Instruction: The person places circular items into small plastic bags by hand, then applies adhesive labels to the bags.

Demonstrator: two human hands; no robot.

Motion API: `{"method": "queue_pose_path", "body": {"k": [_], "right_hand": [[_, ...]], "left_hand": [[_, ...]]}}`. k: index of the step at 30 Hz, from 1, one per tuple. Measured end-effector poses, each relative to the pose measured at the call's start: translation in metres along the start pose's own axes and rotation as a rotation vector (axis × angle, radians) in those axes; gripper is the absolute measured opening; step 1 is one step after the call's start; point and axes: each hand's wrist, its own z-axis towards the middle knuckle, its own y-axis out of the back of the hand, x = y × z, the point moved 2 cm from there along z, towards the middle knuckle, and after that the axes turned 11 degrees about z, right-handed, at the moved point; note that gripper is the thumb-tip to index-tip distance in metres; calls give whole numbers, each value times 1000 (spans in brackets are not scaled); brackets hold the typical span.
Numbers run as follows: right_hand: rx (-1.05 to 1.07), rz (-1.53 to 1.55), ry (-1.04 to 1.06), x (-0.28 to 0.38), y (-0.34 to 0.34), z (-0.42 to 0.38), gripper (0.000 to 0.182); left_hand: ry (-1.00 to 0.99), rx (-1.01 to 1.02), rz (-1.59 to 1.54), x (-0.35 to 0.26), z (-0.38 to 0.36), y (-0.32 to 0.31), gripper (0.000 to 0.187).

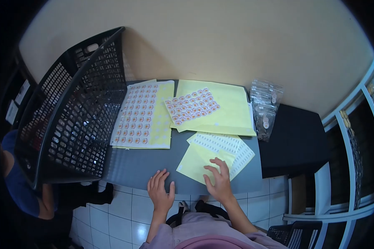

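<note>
My left hand rests at the front edge of the grey table, fingers extended and nothing in them. Over the lower sticker sheets, my right hand has its fingers curved and apart, also holding nothing. Beneath it lies a yellow backing sheet, mostly bare, with rows of small printed labels along its upper part. Another label sheet sticks out at an angle from under it. Farther left is a stack of sticker sheets with round orange-centred designs. A smaller sticker piece lies on large yellow sheets.
A tall black perforated basket stands at the table's left. Clear plastic packets lie at the right end, beside a black-covered surface. White shelving is on the far right. A person in a blue shirt is at the left.
</note>
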Motion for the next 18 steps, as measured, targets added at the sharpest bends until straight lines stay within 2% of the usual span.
{"method": "queue_pose_path", "body": {"k": [4,7,9,11,14,18], "right_hand": [[0,-65,-57,1,7,-29,23],[-126,-165,-146,-10,37,-53,24],[-210,-235,-214,-19,62,-76,23],[-303,-310,-263,-26,91,-96,23],[-425,-385,-338,-37,131,-125,23],[-582,-450,-419,-55,178,-161,22]], "left_hand": [[-28,2,7,0,1,-4,30],[-11,-32,-50,1,0,-4,29],[142,7,-292,2,0,-4,28],[179,-12,-496,9,3,-10,30],[83,-80,-382,-24,12,-3,30],[-202,-61,-167,-87,19,-17,31]]}}
